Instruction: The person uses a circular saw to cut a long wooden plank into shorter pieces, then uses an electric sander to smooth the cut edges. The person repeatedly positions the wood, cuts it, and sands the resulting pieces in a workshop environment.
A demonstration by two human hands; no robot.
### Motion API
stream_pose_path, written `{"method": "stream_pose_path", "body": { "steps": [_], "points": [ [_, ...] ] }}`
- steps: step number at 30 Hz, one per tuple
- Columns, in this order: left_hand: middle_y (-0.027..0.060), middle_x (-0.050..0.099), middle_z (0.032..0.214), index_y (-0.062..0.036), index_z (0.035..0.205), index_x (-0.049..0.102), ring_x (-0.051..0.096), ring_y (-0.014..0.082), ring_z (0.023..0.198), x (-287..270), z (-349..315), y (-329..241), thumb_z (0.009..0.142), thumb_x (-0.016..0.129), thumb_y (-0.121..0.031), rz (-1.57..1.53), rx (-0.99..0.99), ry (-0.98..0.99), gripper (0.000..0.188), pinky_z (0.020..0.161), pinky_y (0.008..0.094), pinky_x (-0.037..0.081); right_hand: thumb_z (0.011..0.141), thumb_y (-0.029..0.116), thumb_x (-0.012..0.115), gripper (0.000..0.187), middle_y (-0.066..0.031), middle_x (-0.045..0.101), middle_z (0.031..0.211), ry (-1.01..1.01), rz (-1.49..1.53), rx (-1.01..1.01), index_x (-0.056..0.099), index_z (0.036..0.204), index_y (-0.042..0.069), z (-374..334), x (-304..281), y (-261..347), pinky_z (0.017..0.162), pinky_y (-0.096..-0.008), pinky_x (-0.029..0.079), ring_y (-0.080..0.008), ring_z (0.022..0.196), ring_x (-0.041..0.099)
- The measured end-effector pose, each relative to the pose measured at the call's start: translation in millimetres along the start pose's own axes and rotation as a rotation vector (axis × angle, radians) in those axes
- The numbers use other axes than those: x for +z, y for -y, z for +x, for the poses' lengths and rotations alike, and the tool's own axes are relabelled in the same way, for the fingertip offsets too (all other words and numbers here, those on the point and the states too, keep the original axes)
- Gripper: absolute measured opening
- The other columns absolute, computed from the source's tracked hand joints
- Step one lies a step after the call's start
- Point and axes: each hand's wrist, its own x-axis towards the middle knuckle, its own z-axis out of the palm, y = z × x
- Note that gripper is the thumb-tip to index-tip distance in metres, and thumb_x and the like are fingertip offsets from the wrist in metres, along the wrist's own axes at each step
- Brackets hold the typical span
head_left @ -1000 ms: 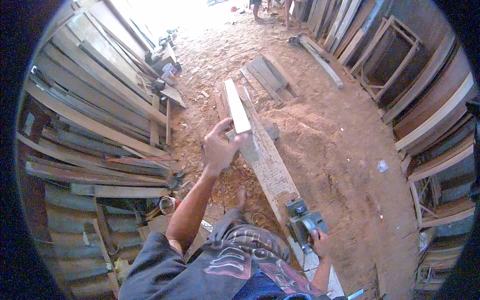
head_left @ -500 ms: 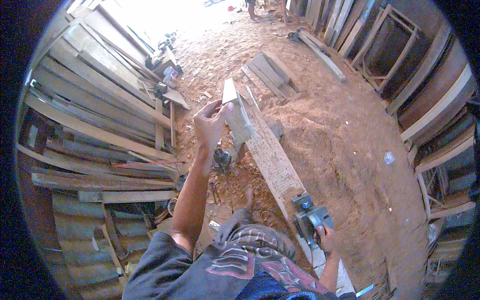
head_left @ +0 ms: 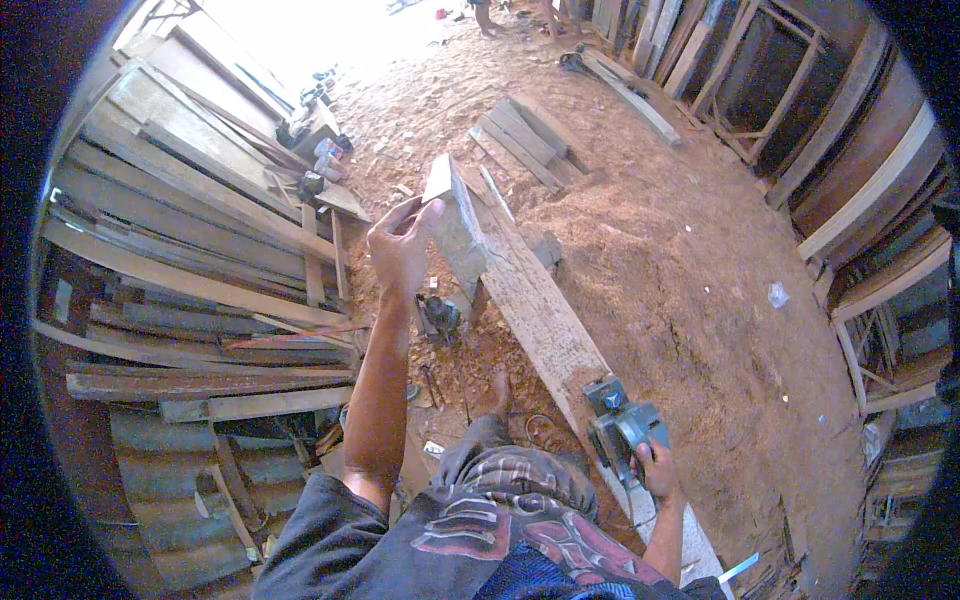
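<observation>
My left hand (head_left: pixel 398 258) is raised and pinches the near-left edge of a short wooden piece (head_left: pixel 460 235) between thumb and fingers. That piece is tilted up over the upper part of a long, rough-faced board (head_left: pixel 540 315). My right hand (head_left: pixel 660 474) is wrapped round the handle of a blue-grey electric hand planer (head_left: pixel 628 428). The planer sits on the board's lower part, close to my body. Its underside is hidden against the wood.
Sawdust and shavings cover the ground. A dark power tool (head_left: pixel 440 314) lies left of the board. Stacked planks (head_left: pixel 200 200) line the left side; wooden frames (head_left: pixel 770 80) lean at right. Several short boards (head_left: pixel 525 140) lie ahead. Other people's legs (head_left: pixel 487 18) show at the top.
The view has shifted slightly, and the wooden piece with my left hand appears a little further left. Both hands keep their hold. The planer stays at about the same spot on the board.
</observation>
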Motion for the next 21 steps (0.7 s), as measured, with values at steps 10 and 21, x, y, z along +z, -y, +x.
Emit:
{"method": "stream_pose_path", "body": {
  "steps": [10, 21],
  "points": [
    [0.0165, 0.066, 0.124, -0.0008, 0.121, 0.067, 0.064, 0.0277, 0.113, 3.0, -23.5, 24.9, 0.075, 0.083, -0.034, 0.284, 0.402, 0.12, 0.059, 0.099, 0.0371, 0.049, 0.099, 0.041, 0.057, 0.041, -0.0051, 0.063, 0.073, -0.047, 0.083, 0.091, 0.062, 0.111, 0.002, 3.8, 2.1, -22.0, 0.06, -0.0337, 0.05, -0.0155, 0.063, 0.059],
    [0.0126, 0.05, 0.146, -0.0077, 0.131, 0.06, 0.05, 0.0333, 0.13, 71.5, -153.6, 138.5, 0.061, 0.08, -0.062, 0.63, 0.485, 0.414, 0.091, 0.115, 0.0553, 0.03, 0.101, 0.052, 0.049, 0.05, -0.0013, 0.058, 0.068, -0.125, -0.04, -0.03, 0.057, 0.091, 0.004, -8.0, 17.3, 5.7, 0.05, -0.027, 0.045, -0.0101, 0.056, 0.055]
  ]
}}
